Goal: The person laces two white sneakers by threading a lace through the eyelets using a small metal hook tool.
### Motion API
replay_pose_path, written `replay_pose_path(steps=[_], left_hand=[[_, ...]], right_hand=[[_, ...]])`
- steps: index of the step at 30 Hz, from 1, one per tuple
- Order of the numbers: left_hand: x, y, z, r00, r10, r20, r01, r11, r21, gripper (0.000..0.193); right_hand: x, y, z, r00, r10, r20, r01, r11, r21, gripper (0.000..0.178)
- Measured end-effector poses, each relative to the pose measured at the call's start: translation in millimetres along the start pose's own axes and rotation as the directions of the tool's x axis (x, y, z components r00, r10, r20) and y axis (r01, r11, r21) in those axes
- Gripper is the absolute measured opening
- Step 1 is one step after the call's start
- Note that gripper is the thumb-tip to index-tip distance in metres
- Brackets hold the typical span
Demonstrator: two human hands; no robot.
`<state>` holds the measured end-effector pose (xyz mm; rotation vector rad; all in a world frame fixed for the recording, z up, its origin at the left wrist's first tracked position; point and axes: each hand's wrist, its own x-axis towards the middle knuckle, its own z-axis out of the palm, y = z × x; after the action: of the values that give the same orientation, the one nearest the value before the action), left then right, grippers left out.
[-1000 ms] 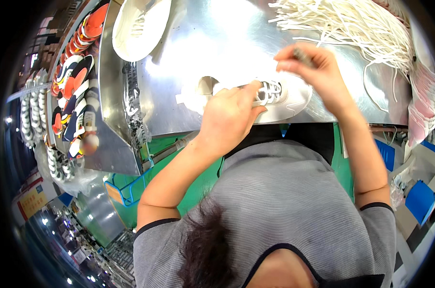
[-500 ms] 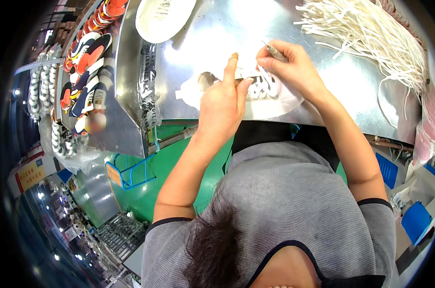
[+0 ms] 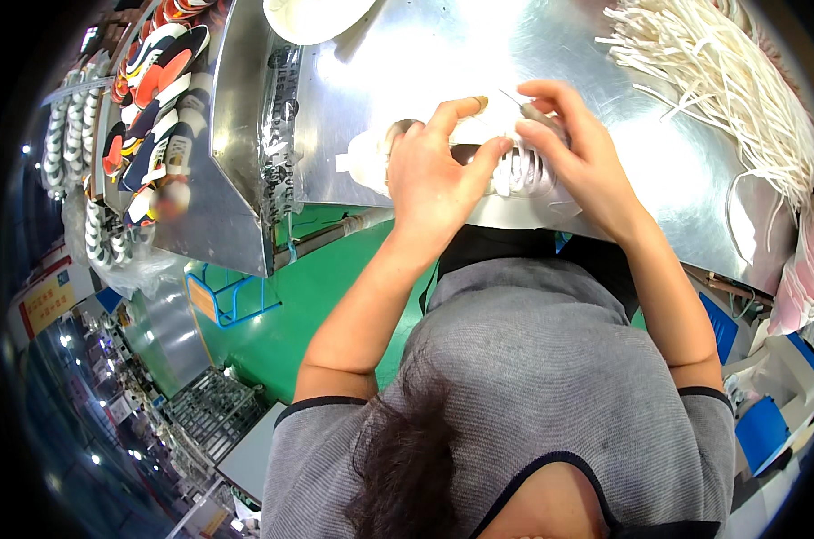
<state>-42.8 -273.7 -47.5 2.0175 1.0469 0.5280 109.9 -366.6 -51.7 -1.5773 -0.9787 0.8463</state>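
Note:
A white sneaker (image 3: 524, 212) lies near the table's front edge, its toe to the right and its heel to the left. White lace (image 3: 520, 172) crosses its front part. My left hand (image 3: 432, 175) grips the sneaker around its opening, thumb and forefinger bent toward the tongue; a tan cover sits on one fingertip. My right hand (image 3: 587, 162) is closed around a hook-like tool (image 3: 537, 115) with a grey handle and a thin metal tip, held just above the laces. Part of the shoe is hidden under my hands.
A bundle of white laces (image 3: 721, 99) lies at the right on the metal table (image 3: 407, 67). Another white shoe (image 3: 313, 20) stands at the back left. Dark and orange shoes (image 3: 160, 108) are stacked on a rack at the left. A blue-framed stool (image 3: 232, 301) stands below.
My left forefinger has bent down from pointing upward. My right hand has turned and opened out slightly, the tool's thin tip now pointing up and left. The view has shifted a little.

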Motion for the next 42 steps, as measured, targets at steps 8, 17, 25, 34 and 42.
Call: replay_pose_path(steps=[8,17,25,34,42], left_hand=[[-2,-3,3,0.989,0.115,-0.088,-0.112,0.993,0.039,0.043],[-7,1,8,0.946,0.300,-0.120,-0.276,0.943,0.185,0.044],[-11,9,12,0.934,0.349,-0.077,-0.320,0.913,0.255,0.045],[-16,9,13,0.909,0.400,-0.121,-0.367,0.902,0.228,0.045],[-24,18,23,0.886,0.461,-0.052,-0.404,0.822,0.402,0.042]], right_hand=[[-24,-6,-15,0.994,-0.104,0.024,0.107,0.978,-0.178,0.012],[-24,-12,-20,0.995,-0.094,0.036,0.100,0.964,-0.246,0.011],[-30,-11,-20,0.993,-0.118,0.013,0.116,0.938,-0.327,0.013],[-35,-8,-23,0.990,-0.129,0.055,0.140,0.938,-0.316,0.014],[-18,-10,7,0.970,-0.209,0.127,0.235,0.661,-0.712,0.016]])
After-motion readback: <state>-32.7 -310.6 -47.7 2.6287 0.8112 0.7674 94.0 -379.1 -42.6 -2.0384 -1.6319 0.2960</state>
